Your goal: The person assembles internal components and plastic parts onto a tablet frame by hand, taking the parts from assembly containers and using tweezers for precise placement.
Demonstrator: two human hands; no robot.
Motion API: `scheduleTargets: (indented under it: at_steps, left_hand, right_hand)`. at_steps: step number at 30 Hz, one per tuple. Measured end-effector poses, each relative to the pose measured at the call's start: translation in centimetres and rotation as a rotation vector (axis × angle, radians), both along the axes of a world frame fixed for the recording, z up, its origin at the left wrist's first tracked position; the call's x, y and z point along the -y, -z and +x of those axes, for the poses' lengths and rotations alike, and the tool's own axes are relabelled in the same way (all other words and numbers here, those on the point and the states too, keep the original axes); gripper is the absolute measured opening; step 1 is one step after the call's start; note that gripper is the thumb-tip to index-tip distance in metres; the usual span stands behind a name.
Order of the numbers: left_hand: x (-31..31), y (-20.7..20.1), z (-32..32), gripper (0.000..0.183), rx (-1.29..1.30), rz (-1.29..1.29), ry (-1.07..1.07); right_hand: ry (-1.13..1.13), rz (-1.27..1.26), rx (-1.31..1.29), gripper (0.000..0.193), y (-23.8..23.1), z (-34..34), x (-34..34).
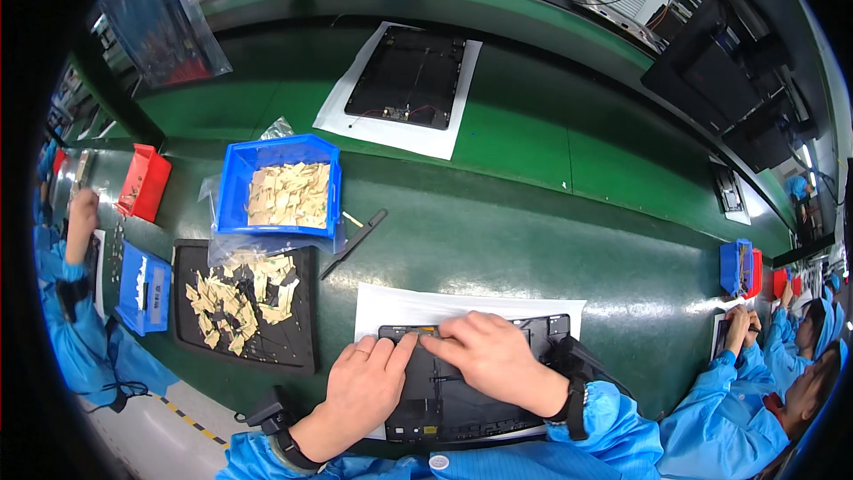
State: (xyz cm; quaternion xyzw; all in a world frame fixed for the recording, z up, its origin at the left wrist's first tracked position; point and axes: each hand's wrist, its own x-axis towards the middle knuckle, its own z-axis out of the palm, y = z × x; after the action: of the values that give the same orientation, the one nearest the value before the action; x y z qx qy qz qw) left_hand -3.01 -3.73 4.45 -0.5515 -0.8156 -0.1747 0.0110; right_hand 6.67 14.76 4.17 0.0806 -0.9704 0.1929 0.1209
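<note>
A black tablet housing (462,400) lies in front of me, its inside facing up with thin cables and small parts. Both of my hands meet at its upper left edge. My left hand (364,382) has its fingers bent and close together, fingertips down at that edge. From the other side my right hand (489,360) reaches across the housing, thumb and fingers drawn together at the same spot. Some small yellowish piece shows by the fingertips; what the fingers hold is too small and covered to name. White sheet (378,302) lies beneath the housing.
Left of me, a black tray (306,320) holds loose cream strips, with a blue bin (233,187) of similar strips behind it. A black pen-like tool (355,244) lies alongside. Another housing (409,76) rests on the far shelf. Co-workers sit on both sides.
</note>
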Motion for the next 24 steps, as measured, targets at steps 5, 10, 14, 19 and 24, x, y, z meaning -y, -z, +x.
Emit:
scheduleTargets:
  at_steps: [5,10,14,19,24]
  left_hand:
    - [-0.1,-0.2,0.0,0.048,0.0,-0.036,0.0]
    - [-0.5,-0.9,0.1,0.054,-0.085,-0.166,0.053]
    - [-0.6,-0.9,0.4,0.057,-0.124,-0.259,0.062]
    - [-0.4,0.0,1.1,0.056,-0.157,-0.158,-0.015]
    - [-0.4,0.1,1.0,0.053,-0.166,-0.175,0.012]
  right_hand:
    - [-0.03,-0.056,0.015,0.034,0.1,0.1,-0.7]
    - [0.174,-0.568,0.034,0.024,0.2,0.2,-0.7]
    - [0.174,-0.526,0.025,0.023,0.4,0.1,-0.7]
    - [0.162,-0.503,0.011,0.023,0.5,0.2,-0.7]
    - [0.152,-0.42,0.012,0.022,0.5,0.2,-1.0]
